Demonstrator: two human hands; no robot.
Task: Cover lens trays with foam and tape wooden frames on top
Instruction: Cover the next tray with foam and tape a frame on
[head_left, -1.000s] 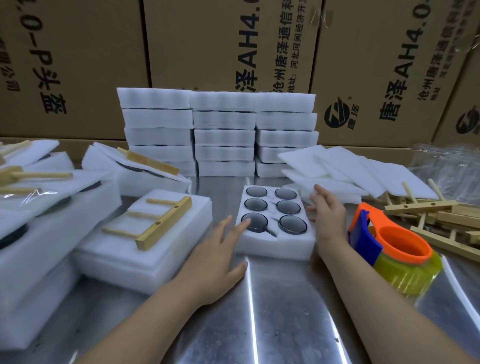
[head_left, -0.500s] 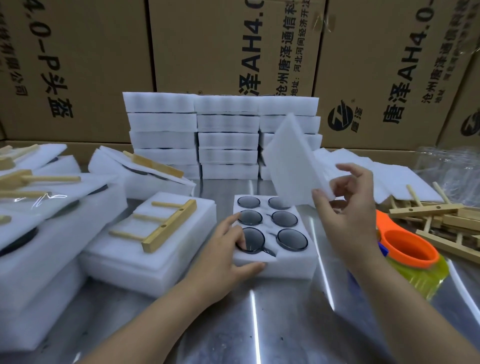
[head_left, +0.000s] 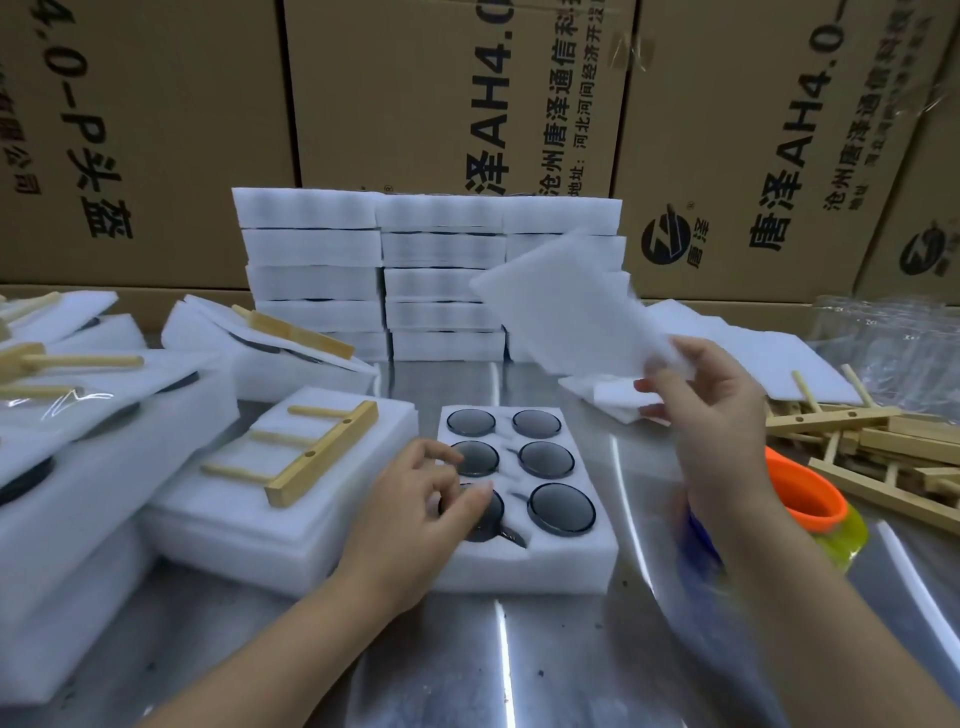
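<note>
A white foam lens tray (head_left: 524, 569) with several dark round lenses lies on the steel table in the middle. My left hand (head_left: 415, 519) rests on its near-left part, its bent fingers touching the near-left lens. My right hand (head_left: 711, 415) is raised to the right of the tray and pinches the near corner of a thin white foam sheet (head_left: 566, 312). The sheet hangs tilted above and behind the tray. A pile of wooden frames (head_left: 883, 457) lies at the right.
An orange tape dispenser (head_left: 805, 493) sits behind my right forearm. Left of the tray is a covered tray with a wooden frame (head_left: 322, 452) on top. Stacked foam trays (head_left: 436, 275) and loose foam sheets (head_left: 753, 353) stand behind. Cardboard boxes (head_left: 415, 104) wall the back.
My right hand picked a foam sheet off the loose pile and lifted it, turning it flatter. My left hand moved from the tray's left side onto the near-left lens.
</note>
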